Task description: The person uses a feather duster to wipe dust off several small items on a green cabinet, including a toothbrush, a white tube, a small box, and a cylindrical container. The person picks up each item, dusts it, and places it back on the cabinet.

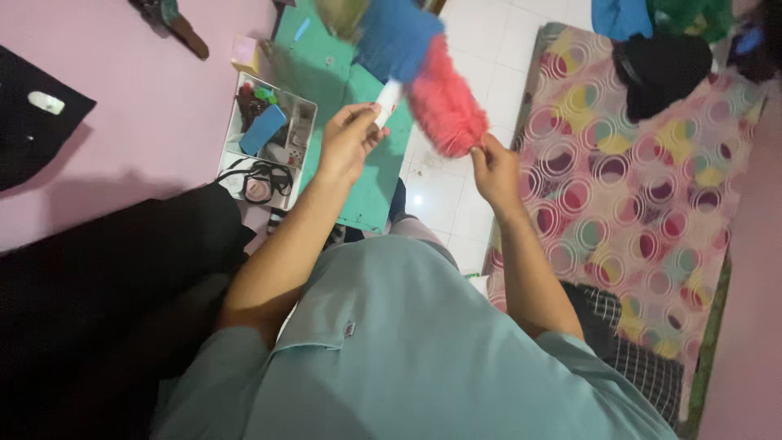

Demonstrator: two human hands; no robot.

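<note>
A fluffy duster with blue, red and yellowish bands and a white handle is held up in front of me, blurred by motion. My left hand grips the white handle just below the fluff. My right hand pinches the lower tip of the red fluff between its fingers. Both forearms reach up from my light teal shirt.
A white box of small items, with a blue case inside, stands by a green board against the pink wall. A mattress with a circle-patterned sheet lies to the right, dark clothes heaped on it. White floor tiles show between.
</note>
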